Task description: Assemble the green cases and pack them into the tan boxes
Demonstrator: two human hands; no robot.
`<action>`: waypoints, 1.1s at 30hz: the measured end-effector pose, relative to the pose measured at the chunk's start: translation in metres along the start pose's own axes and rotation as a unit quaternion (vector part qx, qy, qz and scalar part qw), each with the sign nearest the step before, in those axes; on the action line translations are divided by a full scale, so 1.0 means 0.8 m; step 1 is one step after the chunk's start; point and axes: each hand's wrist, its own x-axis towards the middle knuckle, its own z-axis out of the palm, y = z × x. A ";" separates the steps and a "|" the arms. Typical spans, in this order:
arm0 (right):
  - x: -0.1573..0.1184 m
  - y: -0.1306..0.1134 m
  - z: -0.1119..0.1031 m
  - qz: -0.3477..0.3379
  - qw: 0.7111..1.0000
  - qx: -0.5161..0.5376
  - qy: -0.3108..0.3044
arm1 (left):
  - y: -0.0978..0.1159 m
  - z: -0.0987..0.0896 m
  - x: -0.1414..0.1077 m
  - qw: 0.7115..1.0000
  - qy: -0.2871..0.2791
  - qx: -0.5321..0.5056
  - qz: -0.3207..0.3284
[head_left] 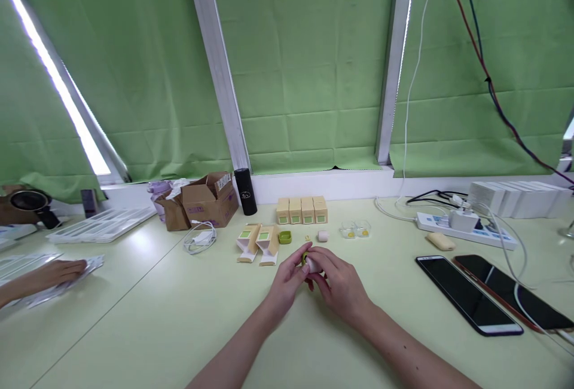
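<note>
My left hand [288, 275] and my right hand [337, 278] meet over the table, both closed around a small white case [313, 265] with a green part at its left side. Fingers cover much of it. Just beyond them lie a green open case [284, 237], a small white piece [323, 236] and a tiny yellow item [307, 238]. Two opened cartons [258, 242] rest to the left of these. Behind stands a row of several small beige boxes [302, 210]. Clear round containers [356, 229] with yellow bits inside sit to the right.
Two phones [469, 293], a power strip [466, 230] with cables and white boxes [515, 199] occupy the right. A brown carton [210, 199], black bottle [245, 192] and coiled cable [200, 238] stand left. Another person's hand [58, 274] touches plastic sheets at far left.
</note>
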 end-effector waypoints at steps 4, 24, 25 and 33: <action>0.001 -0.003 -0.001 -0.015 1.000 0.000 0.005 | 0.004 0.003 -0.002 1.000 0.006 -0.011 -0.011; 0.002 -0.004 -0.004 -0.060 0.996 -0.057 0.024 | -0.002 0.020 0.002 0.995 0.070 0.057 0.027; 0.002 -0.004 -0.004 -0.058 0.997 -0.055 0.023 | -0.002 0.021 0.002 0.995 0.075 0.059 0.028; 0.005 -0.008 -0.006 -0.063 0.996 -0.056 0.029 | -0.001 0.029 0.000 0.991 0.107 0.068 0.034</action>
